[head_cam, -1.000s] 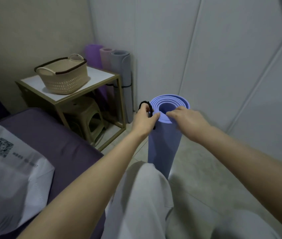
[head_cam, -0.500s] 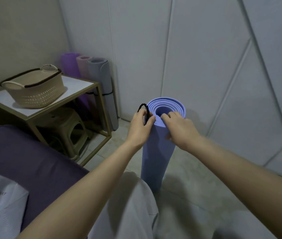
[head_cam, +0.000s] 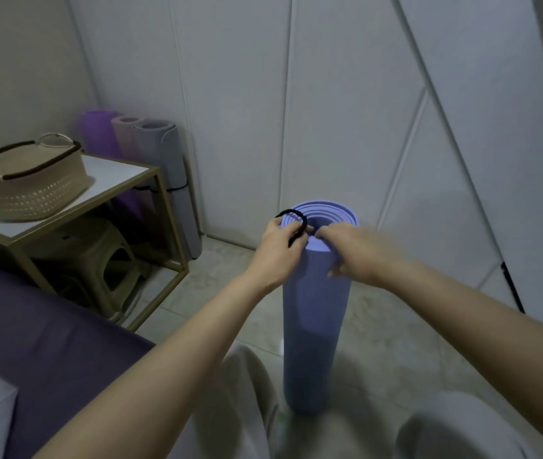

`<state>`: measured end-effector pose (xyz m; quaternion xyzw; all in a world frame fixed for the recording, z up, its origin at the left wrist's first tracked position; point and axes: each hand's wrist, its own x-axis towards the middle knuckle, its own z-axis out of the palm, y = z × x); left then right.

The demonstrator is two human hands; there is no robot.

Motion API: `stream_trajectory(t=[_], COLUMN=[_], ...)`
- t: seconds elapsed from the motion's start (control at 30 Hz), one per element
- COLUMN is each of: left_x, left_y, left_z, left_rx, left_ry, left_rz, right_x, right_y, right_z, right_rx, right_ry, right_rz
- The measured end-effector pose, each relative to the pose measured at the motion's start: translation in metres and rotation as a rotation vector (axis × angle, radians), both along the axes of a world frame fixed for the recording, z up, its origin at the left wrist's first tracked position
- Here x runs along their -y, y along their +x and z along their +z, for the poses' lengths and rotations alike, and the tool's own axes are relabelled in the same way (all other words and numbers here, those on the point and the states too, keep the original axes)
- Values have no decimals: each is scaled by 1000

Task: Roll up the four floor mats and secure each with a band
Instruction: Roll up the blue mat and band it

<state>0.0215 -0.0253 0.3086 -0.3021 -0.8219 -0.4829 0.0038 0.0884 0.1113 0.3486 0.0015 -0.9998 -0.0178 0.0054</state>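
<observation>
We face a white panelled wall [head_cam: 346, 94] above a pale tiled floor [head_cam: 230, 276], with a dark purple cover [head_cam: 48, 342] filling the lower left. Beside it stands a gold-framed table [head_cam: 121, 173] with a white top. On the top sits the one container here, a cream perforated basket [head_cam: 31, 193] with a dark rim and looped handles. From this angle we cannot see into it, so we cannot tell what it holds. A beige stool [head_cam: 97, 260] is tucked under the table.

In the corner behind the table three rolled mats stand upright, side by side and touching: a purple mat [head_cam: 97, 134], a pink mat [head_cam: 124, 127] and a grey mat [head_cam: 170, 180], the grey one ringed by a thin dark band at mid-height.

The blue mat [head_cam: 316, 326] stands on end on the floor between our knees. It is tightly rolled, its spiral of layers showing at the open top, its side smooth.

Our left hand [head_cam: 276, 246] is at the roll's top left edge, thumb and fingers pinching the black band [head_cam: 303, 221], which arches up as a loop over the rim. Our right hand [head_cam: 359, 253] grips the top right, fingers curled over the rim and upper side. Motion blur hides whether its fingertips also touch the band.
</observation>
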Motion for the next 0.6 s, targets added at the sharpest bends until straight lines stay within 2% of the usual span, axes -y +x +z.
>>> stream_trajectory(t=[0.1,0.23,0.3,0.37,0.5,0.6], left_x=[-2,-6,-13,-19,-24,-22], left_y=[6,18,22,27,35,34], left_z=[-13,-18,-17,-16,-14,-16], left_rx=[-43,-145,-177,-190,-111,-169], left_ry=[-104,-169,-227,-264,-245,-280], left_rz=[-15,31,58,71,110,119], right_x=[-4,0,3,8,11,12], right_y=[10,15,13,10,2,-3], right_z=[-17,0,4,-3,-21,-27], right_rx=[17,43,-4,-74,-235,-297], right_ry=[-153,-727,-887,-891,-701,-751], right_rz=[-13,-134,-189,-258,-374,-403])
